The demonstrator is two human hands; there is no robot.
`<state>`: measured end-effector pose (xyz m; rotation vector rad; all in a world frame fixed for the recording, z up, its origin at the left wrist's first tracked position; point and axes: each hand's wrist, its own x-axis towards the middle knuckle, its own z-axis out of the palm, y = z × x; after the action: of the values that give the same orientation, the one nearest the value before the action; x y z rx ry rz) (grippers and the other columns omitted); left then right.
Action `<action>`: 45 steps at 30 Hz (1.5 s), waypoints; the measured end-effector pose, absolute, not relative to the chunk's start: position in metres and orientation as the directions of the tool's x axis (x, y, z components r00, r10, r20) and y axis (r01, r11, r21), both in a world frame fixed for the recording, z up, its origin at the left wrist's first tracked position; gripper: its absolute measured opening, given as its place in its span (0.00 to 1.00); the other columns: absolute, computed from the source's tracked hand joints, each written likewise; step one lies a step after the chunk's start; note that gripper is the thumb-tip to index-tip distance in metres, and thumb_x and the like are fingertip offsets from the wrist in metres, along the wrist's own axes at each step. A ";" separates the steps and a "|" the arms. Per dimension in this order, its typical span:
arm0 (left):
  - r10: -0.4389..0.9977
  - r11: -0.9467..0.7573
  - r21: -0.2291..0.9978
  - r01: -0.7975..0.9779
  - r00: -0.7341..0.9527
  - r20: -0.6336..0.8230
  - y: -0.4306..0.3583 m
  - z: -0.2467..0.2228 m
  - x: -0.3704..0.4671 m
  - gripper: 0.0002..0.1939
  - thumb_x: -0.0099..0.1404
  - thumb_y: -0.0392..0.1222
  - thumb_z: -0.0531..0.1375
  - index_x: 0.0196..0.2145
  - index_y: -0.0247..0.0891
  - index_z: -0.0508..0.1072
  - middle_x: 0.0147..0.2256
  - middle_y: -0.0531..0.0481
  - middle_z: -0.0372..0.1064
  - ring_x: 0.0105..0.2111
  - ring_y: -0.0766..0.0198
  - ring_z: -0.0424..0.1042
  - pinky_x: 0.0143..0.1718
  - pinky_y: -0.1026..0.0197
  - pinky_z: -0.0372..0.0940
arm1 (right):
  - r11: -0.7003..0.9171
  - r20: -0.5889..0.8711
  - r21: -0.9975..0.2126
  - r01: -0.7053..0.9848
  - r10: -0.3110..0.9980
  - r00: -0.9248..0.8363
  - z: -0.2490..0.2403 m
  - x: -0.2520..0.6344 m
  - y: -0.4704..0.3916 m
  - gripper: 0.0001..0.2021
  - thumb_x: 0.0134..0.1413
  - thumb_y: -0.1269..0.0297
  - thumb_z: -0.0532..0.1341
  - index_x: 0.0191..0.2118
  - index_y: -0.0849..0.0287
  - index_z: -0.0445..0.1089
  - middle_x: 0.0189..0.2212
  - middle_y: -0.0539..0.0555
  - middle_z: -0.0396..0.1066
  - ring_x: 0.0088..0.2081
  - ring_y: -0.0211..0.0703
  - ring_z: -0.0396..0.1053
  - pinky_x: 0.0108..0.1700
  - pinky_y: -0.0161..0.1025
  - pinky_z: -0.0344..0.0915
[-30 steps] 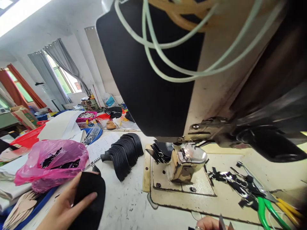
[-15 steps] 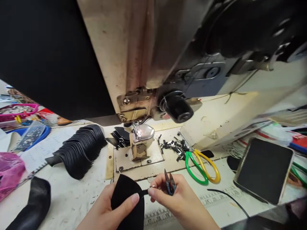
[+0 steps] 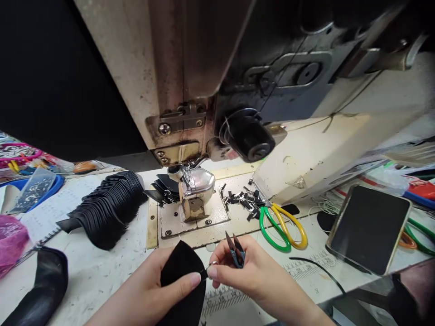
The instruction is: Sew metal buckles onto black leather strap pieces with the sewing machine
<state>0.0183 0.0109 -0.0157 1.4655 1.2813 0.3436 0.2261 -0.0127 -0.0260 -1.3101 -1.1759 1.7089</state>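
In my left hand (image 3: 154, 287) is a black piece of leather or fabric (image 3: 181, 265), curved at the top, with my thumb pressed on its face. A short black tab with a small metal ring (image 3: 212, 264) stands at the piece's right edge, pinched by the thumb and finger of my right hand (image 3: 249, 276). The same hand keeps a pair of thread snips (image 3: 236, 251) in its curled fingers, blades pointing up and apart. Just beyond both hands is the presser foot (image 3: 197, 188) of the sewing machine, over its metal plate.
On the left lie a fanned stack of black pieces (image 3: 108, 206) and a folded black piece (image 3: 44, 285). Green-and-yellow-handled scissors (image 3: 283, 224) rest beside small clasps with black tabs (image 3: 243, 201). Rightward are a black strip (image 3: 319, 269) and a phone-like slab (image 3: 369, 228).
The view has shifted slightly, bringing the machine head closer. My right hand's pinch on the ring sits nearer to the black piece, and less of the tab shows between my hands.
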 end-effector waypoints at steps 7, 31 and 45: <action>0.808 0.166 0.872 0.461 0.444 -0.388 0.012 -0.006 0.020 0.12 0.58 0.51 0.63 0.35 0.42 0.79 0.33 0.55 0.78 0.34 0.59 0.75 0.34 0.66 0.70 | -0.383 -0.364 -0.924 -0.015 0.889 -0.276 -0.023 0.225 -0.013 0.07 0.48 0.64 0.67 0.29 0.61 0.71 0.24 0.50 0.73 0.30 0.41 0.66 0.34 0.36 0.58; 0.762 0.267 0.786 0.557 0.377 -0.526 0.026 0.013 0.017 0.16 0.57 0.53 0.63 0.38 0.38 0.76 0.34 0.53 0.76 0.38 0.55 0.72 0.37 0.61 0.67 | -0.336 -0.312 -0.940 -0.055 0.914 -0.257 -0.014 0.220 -0.001 0.08 0.46 0.65 0.70 0.28 0.61 0.70 0.22 0.48 0.72 0.28 0.38 0.67 0.33 0.35 0.60; 0.877 0.232 0.912 0.338 0.332 -0.347 0.100 0.059 0.024 0.11 0.53 0.47 0.66 0.31 0.38 0.79 0.28 0.52 0.79 0.37 0.50 0.78 0.43 0.53 0.68 | 0.248 0.269 -0.939 0.240 0.961 0.061 0.018 0.214 0.057 0.05 0.48 0.66 0.65 0.31 0.52 0.79 0.24 0.49 0.72 0.29 0.42 0.69 0.29 0.36 0.64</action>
<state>0.0243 0.1000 0.0589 1.3425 1.2368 0.5428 0.2139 0.0573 0.0177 -1.2144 -1.4180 0.8263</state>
